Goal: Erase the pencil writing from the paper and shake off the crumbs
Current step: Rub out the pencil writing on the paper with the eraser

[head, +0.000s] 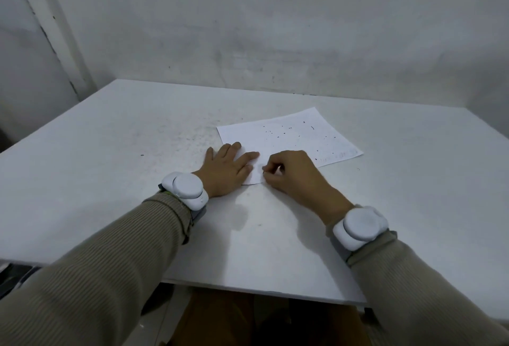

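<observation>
A white sheet of paper [292, 139] lies flat on the white table [110, 152], dotted with dark eraser crumbs; faint pencil writing shows near its right corner. My left hand [225, 172] lies flat on the sheet's near left part, fingers straight and spread, pressing it down. My right hand [292, 172] sits on the sheet's near edge with fingers curled, pinching a small white eraser [281, 170], mostly hidden by the fingers.
The table's left part shows grey smudges and specks. A wall stands close behind the far edge. The near table edge [248, 290] runs just under my forearms, with my legs below it.
</observation>
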### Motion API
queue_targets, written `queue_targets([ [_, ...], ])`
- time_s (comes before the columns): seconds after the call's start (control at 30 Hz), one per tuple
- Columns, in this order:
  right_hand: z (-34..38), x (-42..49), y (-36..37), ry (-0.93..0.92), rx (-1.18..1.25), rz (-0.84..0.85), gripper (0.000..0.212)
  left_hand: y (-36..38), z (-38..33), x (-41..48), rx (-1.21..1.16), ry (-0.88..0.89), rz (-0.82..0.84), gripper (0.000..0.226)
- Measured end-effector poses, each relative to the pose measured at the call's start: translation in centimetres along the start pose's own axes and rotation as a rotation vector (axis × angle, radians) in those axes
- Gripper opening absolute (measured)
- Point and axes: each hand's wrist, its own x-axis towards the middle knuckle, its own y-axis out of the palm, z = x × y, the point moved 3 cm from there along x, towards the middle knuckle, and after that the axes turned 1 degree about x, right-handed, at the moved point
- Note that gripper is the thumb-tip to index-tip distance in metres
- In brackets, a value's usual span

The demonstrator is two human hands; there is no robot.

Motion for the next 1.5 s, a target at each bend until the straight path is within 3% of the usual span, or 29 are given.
queue_targets([
  [0.2,-4.8,0.5,-2.6,0.216,-0.061,-0.161,0.011,0.2,0.0,0.0,0.055,-0.001,-0.032,0.093],
  [0.3,-2.0,0.2,-1.3,0.099,-0.057,-0.085,0.010,0.2,0.0,0.1,0.042,0.000,-0.028,0.086],
  [0.4,0.1,-0.6,-0.1,-0.015,-0.017,0.007,0.010,0.2,0.0,0.0,0.047,-0.006,-0.014,0.059],
  [0.6,-5.0,0.4,-3.0,0.223,-0.094,-0.158,0.008,0.2,0.1,0.1,0.040,-0.005,-0.017,0.062],
  [0.8,-0.6,-0.3,-0.3,-0.011,0.002,0.020,0.010,0.2,0.0,0.0,0.029,-0.008,-0.010,0.098],
  [0.97,-5.8,0.2,-3.3,0.196,-0.107,-0.167,0.010,0.2,0.1,0.1,0.022,0.002,-0.019,0.088],
  [1.07,-4.4,0.3,-3.0,0.112,-0.182,-0.107,0.009,0.1,0.1,0.2,0.023,0.008,-0.016,0.092],
  [1.17,-1.9,-0.5,-1.7,-0.030,-0.084,-0.009,0.008,0.2,0.1,0.2,0.042,0.009,-0.015,0.090],
  [1.37,-5.9,-0.1,-3.5,0.107,-0.145,-0.126,0.008,0.2,0.1,0.3,0.018,0.005,-0.025,0.096],
  [1.5,-3.6,-0.1,-2.3,0.022,-0.088,-0.094,0.008,0.2,0.0,0.1,0.026,-0.004,-0.015,0.098],
])
